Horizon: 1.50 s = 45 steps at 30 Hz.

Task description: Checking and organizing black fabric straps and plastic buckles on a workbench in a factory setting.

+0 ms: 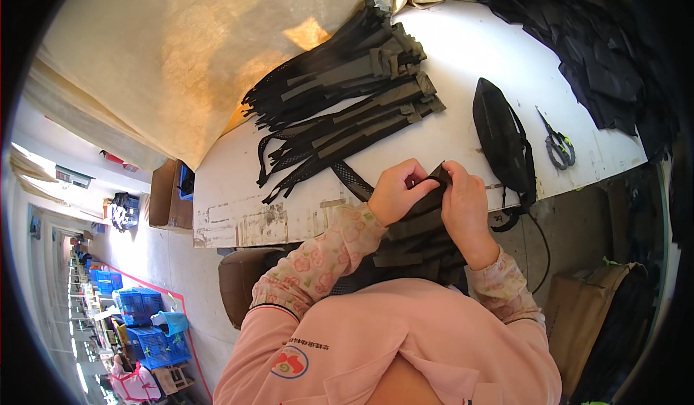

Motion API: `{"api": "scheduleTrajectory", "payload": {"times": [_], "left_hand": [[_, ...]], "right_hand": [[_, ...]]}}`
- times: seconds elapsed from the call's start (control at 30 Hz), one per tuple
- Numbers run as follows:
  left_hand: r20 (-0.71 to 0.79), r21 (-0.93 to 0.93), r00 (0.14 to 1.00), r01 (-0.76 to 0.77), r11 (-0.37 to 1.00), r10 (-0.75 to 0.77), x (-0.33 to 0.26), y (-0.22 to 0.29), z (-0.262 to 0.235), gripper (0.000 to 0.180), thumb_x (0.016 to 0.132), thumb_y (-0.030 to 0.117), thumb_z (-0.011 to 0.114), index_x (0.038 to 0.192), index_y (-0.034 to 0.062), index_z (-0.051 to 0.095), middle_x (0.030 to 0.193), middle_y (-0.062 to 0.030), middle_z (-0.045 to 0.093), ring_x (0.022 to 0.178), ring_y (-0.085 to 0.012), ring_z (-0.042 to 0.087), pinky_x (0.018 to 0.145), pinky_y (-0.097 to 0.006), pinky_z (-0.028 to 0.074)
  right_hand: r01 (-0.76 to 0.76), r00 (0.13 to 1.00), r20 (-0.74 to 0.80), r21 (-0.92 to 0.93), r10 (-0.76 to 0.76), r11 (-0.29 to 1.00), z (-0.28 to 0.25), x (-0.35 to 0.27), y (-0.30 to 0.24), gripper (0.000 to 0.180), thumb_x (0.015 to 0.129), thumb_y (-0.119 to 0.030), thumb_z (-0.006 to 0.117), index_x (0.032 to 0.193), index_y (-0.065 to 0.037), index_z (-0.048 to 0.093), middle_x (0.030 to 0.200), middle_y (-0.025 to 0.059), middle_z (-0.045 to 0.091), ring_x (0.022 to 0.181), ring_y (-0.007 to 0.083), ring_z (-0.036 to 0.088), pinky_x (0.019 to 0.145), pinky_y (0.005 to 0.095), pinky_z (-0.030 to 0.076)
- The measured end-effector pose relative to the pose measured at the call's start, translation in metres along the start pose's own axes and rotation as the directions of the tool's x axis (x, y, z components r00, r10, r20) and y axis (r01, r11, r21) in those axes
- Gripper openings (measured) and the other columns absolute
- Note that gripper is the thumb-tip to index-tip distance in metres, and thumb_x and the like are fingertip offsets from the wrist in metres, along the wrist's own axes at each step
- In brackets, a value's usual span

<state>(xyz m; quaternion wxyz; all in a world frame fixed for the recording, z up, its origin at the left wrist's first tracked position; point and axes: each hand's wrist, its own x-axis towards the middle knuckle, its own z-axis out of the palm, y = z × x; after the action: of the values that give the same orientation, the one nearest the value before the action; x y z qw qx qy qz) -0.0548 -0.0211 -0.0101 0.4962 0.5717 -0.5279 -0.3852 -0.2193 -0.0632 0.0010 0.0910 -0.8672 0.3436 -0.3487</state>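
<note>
At the near edge of the white table (238, 210), my left hand (400, 190) and my right hand (466, 206) are close together, fingers closed on a dark fabric piece (442, 173). A black mesh strap (350, 179) runs out from under my left hand onto the table; whether it joins the piece between my fingers I cannot tell. Beyond my left hand lie rows of black mesh strips (347, 126) with flat dark ends. Right of my right hand rests a long black fabric pouch (500, 130), and past it a pair of scissors (558, 145) with dark handles.
A big heap of black fabric pieces (593, 50) covers the far right. More dark strips (416, 249) lie below my hands, against my body. A beige curtain (166, 65) hangs at far left. Cardboard boxes (170, 195) and blue crates (137, 305) stand on the floor.
</note>
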Motion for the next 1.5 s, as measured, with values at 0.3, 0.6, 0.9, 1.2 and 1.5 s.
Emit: {"api": "scheduleTrajectory", "payload": {"times": [0.3,0.6,0.9,1.2,1.5], "left_hand": [[0.060,0.200,0.994,-0.106,0.974,0.095,-0.013,0.007,-0.003,0.024,0.079,0.009,0.075,0.075,0.0026,0.053,0.066,-0.0026,0.052,0.058,-0.0082,0.044,0.052,-0.025,0.038],[0.150,0.469,0.927,-0.374,0.800,0.345,-0.031,0.023,0.002,0.020,0.079,0.010,0.073,0.078,0.0039,0.054,0.071,-0.0113,0.052,0.062,-0.0278,0.055,0.054,-0.033,0.044],[0.227,-0.287,0.974,0.070,0.955,-0.003,-0.016,0.035,-0.026,0.014,0.085,0.000,0.060,0.099,-0.0007,0.062,0.088,-0.0037,0.059,0.082,-0.0124,0.058,0.076,-0.026,0.046],[0.137,-0.383,0.987,-0.026,0.923,0.084,-0.010,0.018,-0.036,0.014,0.089,0.000,0.057,0.099,-0.0002,0.065,0.091,-0.0018,0.059,0.086,-0.0125,0.056,0.080,-0.025,0.044],[0.187,-0.120,0.981,0.081,0.990,-0.057,-0.011,0.033,-0.031,0.017,0.086,0.010,0.062,0.100,0.0003,0.063,0.092,-0.0032,0.063,0.081,-0.0085,0.052,0.073,-0.025,0.044]], "right_hand": [[0.092,0.994,0.043,0.235,-0.105,0.968,0.000,0.009,0.017,0.010,0.082,-0.006,0.064,0.092,-0.004,0.061,0.074,0.0135,0.061,0.065,0.0322,0.058,0.058,0.0386,0.046],[-0.682,0.691,0.607,0.727,0.392,0.076,0.022,-0.001,0.033,0.019,0.087,-0.011,0.056,0.069,-0.004,0.058,0.064,-0.0006,0.054,0.060,0.0083,0.047,0.056,0.0254,0.039],[-0.639,0.754,0.655,0.748,0.044,-0.180,0.008,0.004,0.028,0.019,0.095,-0.015,0.056,0.107,-0.002,0.062,0.090,0.0001,0.062,0.081,0.0085,0.056,0.075,0.0243,0.046],[-0.611,0.774,0.608,0.646,-0.175,-0.458,0.005,0.000,0.010,0.013,0.088,-0.007,0.064,0.097,-0.005,0.056,0.092,0.0028,0.062,0.080,0.0139,0.060,0.076,0.0292,0.051],[-0.342,0.940,0.250,0.681,0.233,0.647,0.001,0.005,0.004,0.010,0.091,-0.005,0.059,0.097,-0.002,0.051,0.074,0.0030,0.056,0.063,0.0092,0.053,0.059,0.0228,0.042]]}}
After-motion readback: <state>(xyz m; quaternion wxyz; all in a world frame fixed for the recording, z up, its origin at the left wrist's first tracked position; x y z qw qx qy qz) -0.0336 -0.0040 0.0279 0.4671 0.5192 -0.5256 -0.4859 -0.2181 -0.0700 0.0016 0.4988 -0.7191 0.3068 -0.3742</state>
